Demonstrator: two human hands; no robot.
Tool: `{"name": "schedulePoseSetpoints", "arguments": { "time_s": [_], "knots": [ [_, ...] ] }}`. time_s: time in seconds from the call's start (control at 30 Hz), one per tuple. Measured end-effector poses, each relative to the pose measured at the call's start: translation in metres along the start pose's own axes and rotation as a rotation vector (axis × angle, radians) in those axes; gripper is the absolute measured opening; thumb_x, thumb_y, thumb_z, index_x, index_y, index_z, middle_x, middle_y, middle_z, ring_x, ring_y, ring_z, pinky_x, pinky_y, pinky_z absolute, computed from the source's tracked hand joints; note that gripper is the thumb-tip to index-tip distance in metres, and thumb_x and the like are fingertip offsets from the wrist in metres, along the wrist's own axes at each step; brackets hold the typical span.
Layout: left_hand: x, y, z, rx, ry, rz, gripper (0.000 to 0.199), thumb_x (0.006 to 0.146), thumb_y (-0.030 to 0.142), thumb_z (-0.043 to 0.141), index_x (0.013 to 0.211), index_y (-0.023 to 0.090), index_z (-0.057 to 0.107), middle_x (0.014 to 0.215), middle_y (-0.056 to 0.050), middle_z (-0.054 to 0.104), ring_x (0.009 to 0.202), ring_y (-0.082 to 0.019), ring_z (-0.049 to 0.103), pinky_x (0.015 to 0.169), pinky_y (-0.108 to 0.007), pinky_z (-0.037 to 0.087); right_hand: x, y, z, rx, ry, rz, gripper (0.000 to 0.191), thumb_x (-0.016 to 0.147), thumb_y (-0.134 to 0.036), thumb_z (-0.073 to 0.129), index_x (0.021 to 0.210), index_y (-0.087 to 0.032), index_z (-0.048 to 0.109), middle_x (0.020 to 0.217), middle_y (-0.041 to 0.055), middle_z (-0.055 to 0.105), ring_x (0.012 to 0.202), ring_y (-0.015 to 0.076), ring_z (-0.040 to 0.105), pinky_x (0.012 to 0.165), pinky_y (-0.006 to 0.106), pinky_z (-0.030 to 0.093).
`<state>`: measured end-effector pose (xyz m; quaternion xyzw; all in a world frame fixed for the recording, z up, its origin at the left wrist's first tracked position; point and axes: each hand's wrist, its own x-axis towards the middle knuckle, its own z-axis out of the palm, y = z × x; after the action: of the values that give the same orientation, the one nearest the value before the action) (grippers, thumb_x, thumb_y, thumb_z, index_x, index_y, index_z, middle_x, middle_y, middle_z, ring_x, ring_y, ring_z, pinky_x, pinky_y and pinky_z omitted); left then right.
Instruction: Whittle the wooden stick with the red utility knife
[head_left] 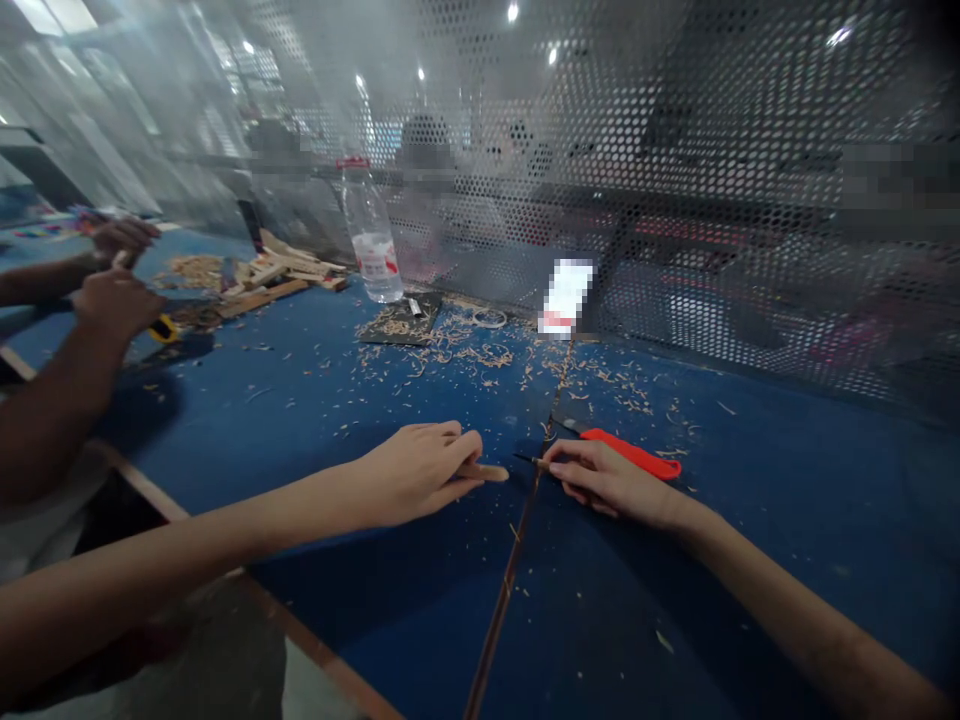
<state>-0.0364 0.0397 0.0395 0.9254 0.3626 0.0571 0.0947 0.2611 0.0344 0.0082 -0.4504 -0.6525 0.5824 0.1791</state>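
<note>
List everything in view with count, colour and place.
Table: one, blue, across the scene
Wood shavings: many, tan, on the table
Screen: one, grey, behind the table
Bottle: one, clear, by the screen
Board: one, dark, beside the bottle
Ring: one, whitish, beside the board
Blurred rectangle: one, white, near the screen
Wood pieces: several, tan, left of bottle
Co-worker's hands: two, far left
Yellow item: one, beside those hands
Red-handled tool: one, right of centre
Wooden stick: one, tan, centre
Thin tool: one, dark tip, centre
Left hand: one, bare, holding the stick
Right hand: one, bare, holding the thin tool
</note>
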Motion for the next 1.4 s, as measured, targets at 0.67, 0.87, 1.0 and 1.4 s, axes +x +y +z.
{"name": "schedulePoseSetpoints", "arguments": {
  "time_s": [0.67,0.87,1.0,1.4],
  "knots": [
    [0.023,0.031,0.032,-1.25,-0.122,-0.295,0.041,0.092,0.059,0.059,0.078,0.021,0.061,0.044,0.007,0.046,0.04,-0.011,0.04,0.05,-0.026,0.037,-0.012,-0.013,-0.012,-1.347,0.592,0.056,0.025,0.109,-0.033,0.051,0.125,-0.017,0.062,0.124,0.0184,0.063,0.106,0.0331,0.065,0.074,0.037,0.05],
    [0.017,0.027,0.036,-1.263,-0.109,-0.273,0.059,0.101,0.07,0.047,0.082,0.018,0.068,0.046,0.006,0.047,0.039,-0.012,0.043,0.049,-0.026,0.039,-0.004,0.017,-0.022,-1.377,0.611,0.027,0.021,0.111,-0.029,0.047,0.113,-0.02,0.065,0.113,0.0164,0.065,0.108,0.0338,0.063,0.084,0.04,0.05],
    [0.015,0.029,0.037,-1.291,-0.125,-0.269,0.049,0.094,0.068,0.063,0.081,0.021,0.059,0.053,0.005,0.055,0.047,-0.013,0.055,0.05,-0.023,0.043,-0.002,0.023,-0.021,-1.372,0.639,-0.011,0.026,0.111,-0.03,0.038,0.107,-0.025,0.062,0.108,0.0153,0.065,0.104,0.0346,0.062,0.075,0.04,0.049],
    [0.014,0.037,0.037,-1.406,-0.071,-0.303,0.039,0.093,0.057,0.069,0.088,0.022,0.052,0.047,0.009,0.053,0.036,-0.009,0.042,0.04,-0.019,0.037,-0.021,-0.019,0.015,-0.797,0.493,-0.118,0.02,0.106,-0.047,0.041,0.112,-0.029,0.048,0.073,0.0007,0.064,0.062,0.0268,0.065,0.056,0.033,0.036]
  ]
}}
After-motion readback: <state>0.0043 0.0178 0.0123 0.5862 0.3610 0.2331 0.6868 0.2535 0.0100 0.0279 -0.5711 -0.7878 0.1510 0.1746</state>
